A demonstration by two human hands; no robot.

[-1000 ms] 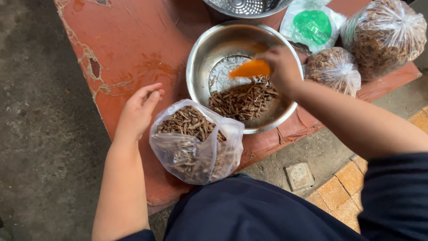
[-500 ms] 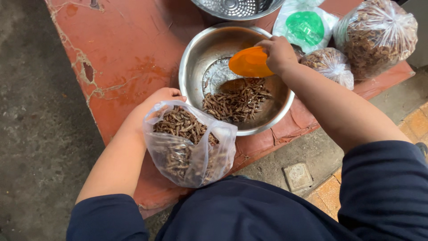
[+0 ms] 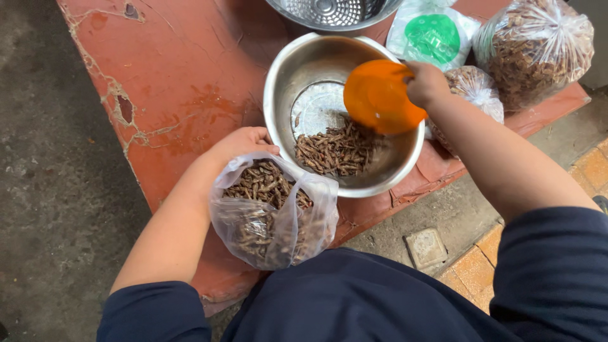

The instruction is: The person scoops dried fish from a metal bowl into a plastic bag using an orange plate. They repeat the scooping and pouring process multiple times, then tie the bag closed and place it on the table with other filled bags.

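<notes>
We note colander (image 3: 332, 11) cut off at top. Left hand (image 3: 244, 142) grips clear bag (image 3: 272, 212); right hand (image 3: 425, 83) clenched on orange scoop (image 3: 380, 96), approx. over bowl (image 3: 285, 76).

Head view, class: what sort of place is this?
Probably an outdoor food-packing spot: a cracked red slab over bare ground, a steel bowl of dried brown pods, and tied plastic bags of similar goods.

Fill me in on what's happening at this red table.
A person is working over a steel bowl that holds a pile of small brown dried pieces. The right hand holds an orange scoop above the bowl. The left hand grips the rim of an open clear plastic bag partly filled with the same pieces, standing at the edge of the worn red table. More filled bags and a metal colander sit beyond the bowl.
</notes>
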